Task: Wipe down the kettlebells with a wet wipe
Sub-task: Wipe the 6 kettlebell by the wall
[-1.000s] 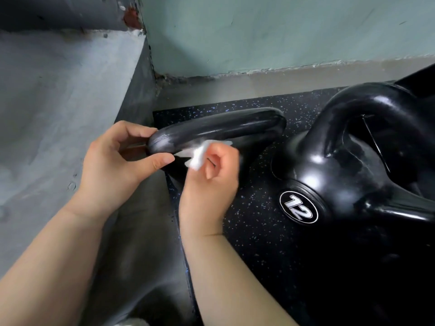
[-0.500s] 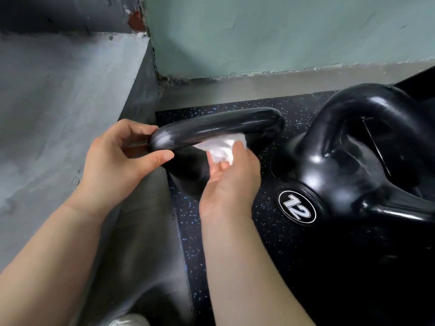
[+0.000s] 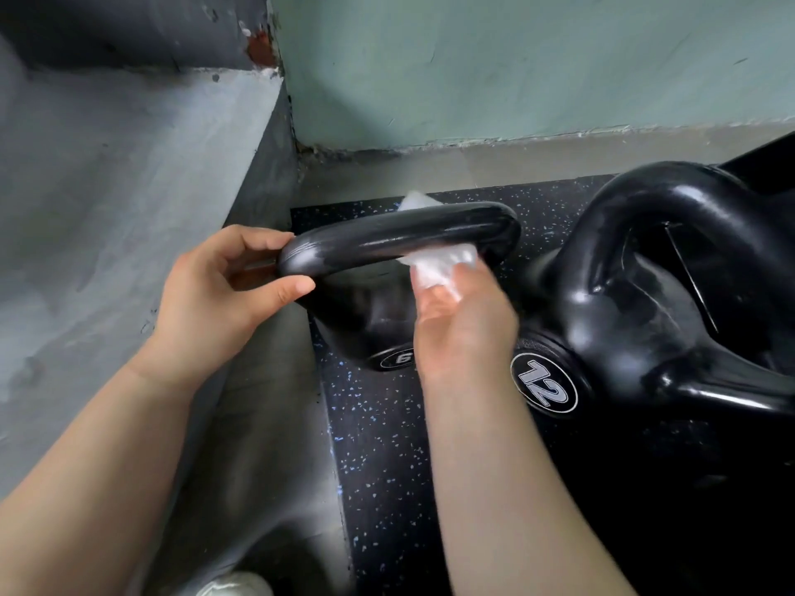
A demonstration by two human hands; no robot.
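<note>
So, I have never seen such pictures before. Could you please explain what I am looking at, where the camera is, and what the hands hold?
There is no machine here, only a person's two bare hands. The camera sits on the person's head and looks down, so the arms enter from below. On a black speckled mat are black kettlebells: a small kettlebell marked 6 and, to its right, a big kettlebell marked 12. The left hand grips the left end of the small one's handle. The right hand holds a white wipe against that handle's underside.
</note>
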